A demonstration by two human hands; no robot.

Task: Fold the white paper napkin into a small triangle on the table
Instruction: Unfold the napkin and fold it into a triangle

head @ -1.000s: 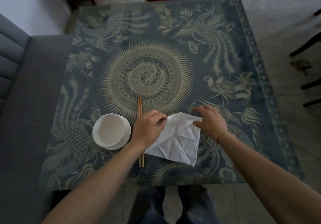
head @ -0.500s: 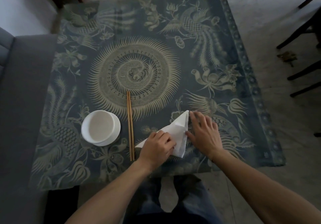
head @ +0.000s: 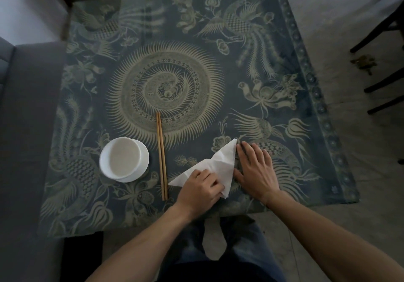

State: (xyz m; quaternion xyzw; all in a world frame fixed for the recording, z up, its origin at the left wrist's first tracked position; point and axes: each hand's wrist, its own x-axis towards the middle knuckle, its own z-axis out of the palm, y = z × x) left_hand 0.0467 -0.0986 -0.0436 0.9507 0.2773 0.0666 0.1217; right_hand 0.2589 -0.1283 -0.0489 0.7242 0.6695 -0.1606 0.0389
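The white paper napkin (head: 220,163) lies folded into a creased triangle near the front edge of the table (head: 295,84), which carries a dark blue cloth with pale bird and flower patterns. One tip of the napkin points away from me, another points left. My left hand (head: 201,188) presses down on the napkin's near part with curled fingers. To its right my right hand (head: 254,168) lies flat on the cloth, fingers spread, touching the napkin's right edge.
A pair of wooden chopsticks (head: 161,154) lies left of the napkin, pointing away from me. A white bowl on a white saucer (head: 124,159) stands further left. A grey sofa (head: 26,128) borders the table's left side; dark chair legs (head: 384,30) stand at the right.
A second ago the napkin lay as an open diamond between both hands. It was then folded over into a triangle, and since half a second ago the hands have stayed pressing it.
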